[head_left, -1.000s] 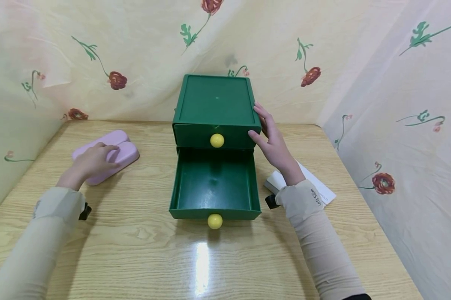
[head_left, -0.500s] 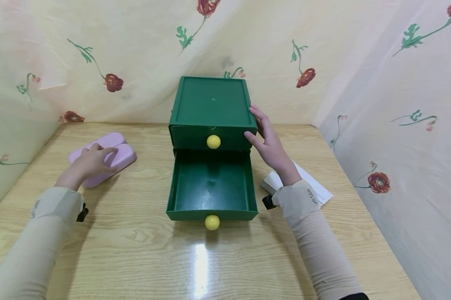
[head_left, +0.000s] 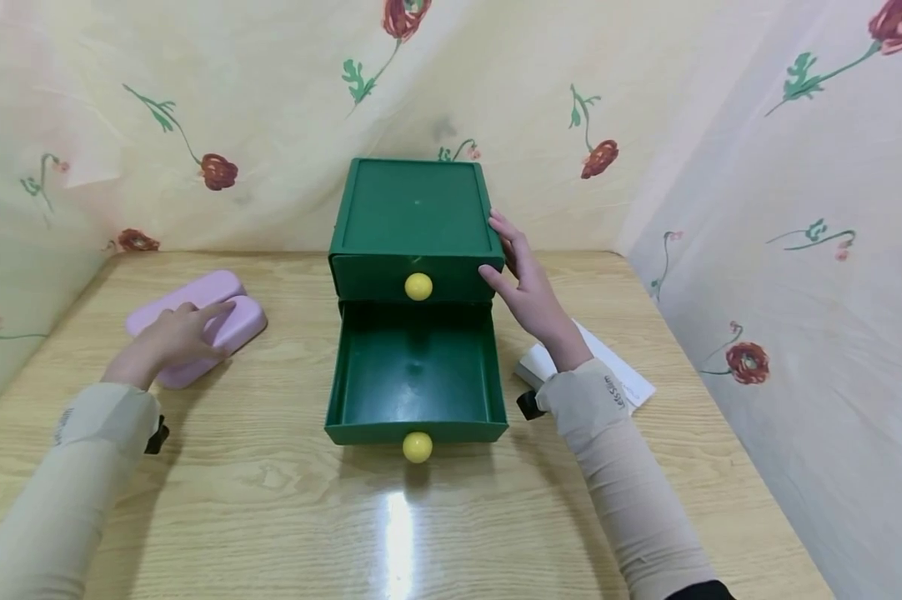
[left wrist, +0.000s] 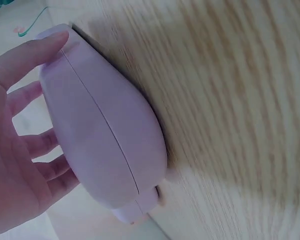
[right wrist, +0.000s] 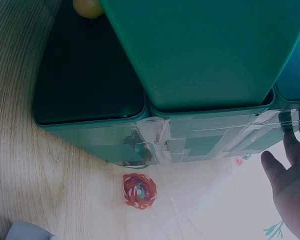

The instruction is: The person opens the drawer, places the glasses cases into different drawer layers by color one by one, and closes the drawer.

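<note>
A green drawer cabinet [head_left: 421, 208] with yellow ball knobs stands mid-table. In the right wrist view it has three stacked units, and the middle drawer [right wrist: 205, 55] is pulled out. From the head view, the inside of this pulled-out drawer [head_left: 415, 392] shows nothing in it. My right hand [head_left: 528, 287] rests on the cabinet's upper right edge, thumb at the front and fingers along the side. To the left, my left hand [head_left: 173, 342] lies over a lilac rounded two-part case [head_left: 229, 327] on the table. Up close, a seam runs along the lilac case [left wrist: 105, 120]; thumb and fingers touch it.
A white flat item with small print [head_left: 608, 362] lies partly hidden under my right forearm. Clear tape strips [right wrist: 160, 140] join the cabinet units at the side. A flower-patterned cloth [head_left: 286, 100] hangs behind and beside the wooden table [head_left: 271, 500].
The head view has shifted a little, so everything sits slightly further left and lower. My left hand has shifted slightly on the lilac case; my right hand stays on the cabinet.
</note>
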Available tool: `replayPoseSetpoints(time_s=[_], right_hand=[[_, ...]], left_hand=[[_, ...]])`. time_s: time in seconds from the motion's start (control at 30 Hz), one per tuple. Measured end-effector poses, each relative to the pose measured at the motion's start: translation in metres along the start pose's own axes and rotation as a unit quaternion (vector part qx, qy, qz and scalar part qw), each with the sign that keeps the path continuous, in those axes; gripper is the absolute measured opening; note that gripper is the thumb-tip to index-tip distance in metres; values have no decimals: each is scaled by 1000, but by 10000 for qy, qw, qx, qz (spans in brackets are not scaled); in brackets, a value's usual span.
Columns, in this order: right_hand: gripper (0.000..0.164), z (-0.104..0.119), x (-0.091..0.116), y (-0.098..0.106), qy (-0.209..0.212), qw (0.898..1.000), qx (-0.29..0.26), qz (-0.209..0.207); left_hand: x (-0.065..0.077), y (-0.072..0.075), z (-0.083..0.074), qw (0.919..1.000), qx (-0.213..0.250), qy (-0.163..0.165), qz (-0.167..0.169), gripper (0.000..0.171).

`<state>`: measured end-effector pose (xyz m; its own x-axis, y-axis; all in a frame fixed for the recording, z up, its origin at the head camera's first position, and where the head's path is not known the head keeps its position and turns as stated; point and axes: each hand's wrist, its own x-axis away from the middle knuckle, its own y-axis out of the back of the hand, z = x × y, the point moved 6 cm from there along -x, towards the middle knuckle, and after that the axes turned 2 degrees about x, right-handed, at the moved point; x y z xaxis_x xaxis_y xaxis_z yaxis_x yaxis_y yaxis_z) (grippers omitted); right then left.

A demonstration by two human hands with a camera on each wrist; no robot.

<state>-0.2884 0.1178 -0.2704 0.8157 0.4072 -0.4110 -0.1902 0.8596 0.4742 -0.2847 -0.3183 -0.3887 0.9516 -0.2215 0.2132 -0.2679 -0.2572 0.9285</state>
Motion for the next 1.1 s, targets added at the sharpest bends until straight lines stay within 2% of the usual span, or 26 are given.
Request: replayPoseSetpoints(time_s=[0.47,0.8,0.97,1.1], right_hand=[[58,1,1,0,-51,10000,56,30],[58,5,0,0,-31,9999,116,75],[58,4,1,0,5,9999,102,92],[58,3,1,1,19,9999,112,94]], left_hand=[[0,-7,-4,9989,292,-342,-136,95],[3,-5,-4,9985,240,-424,-246,90],[5,1,-14,9973,194,-581,-412,89],[7,10,-29,9966,47,-562,-597,86]])
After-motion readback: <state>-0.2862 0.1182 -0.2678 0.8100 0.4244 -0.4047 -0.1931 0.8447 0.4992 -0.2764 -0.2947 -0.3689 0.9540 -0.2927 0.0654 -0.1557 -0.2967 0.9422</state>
